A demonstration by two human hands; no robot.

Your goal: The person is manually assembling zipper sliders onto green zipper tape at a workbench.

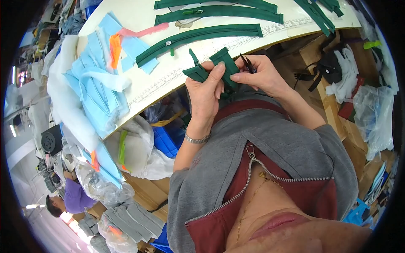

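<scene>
Just off the table's near edge, my left hand [204, 90] is closed on a green zipper strip [222, 61], the thumb pressing on its fabric. The strip is folded, and part of it drops below my fingers. My right hand [265, 74] pinches the same strip between thumb and fingers. Black thread snips [248, 64] are also tucked in my right hand, their points jutting up past the fingers. Beyond my hands, another green zipper [202, 34] with a slider and a small green pull lies curved on the table.
More green zippers [219, 14] lie further back on the white table [177, 78], which has a ruler scale along its edge. Light blue fabric pieces [90, 80] and white padding [63, 84] pile up at left. Cardboard boxes and plastic bags [373, 111] stand at right. A person in purple [78, 196] is at far left.
</scene>
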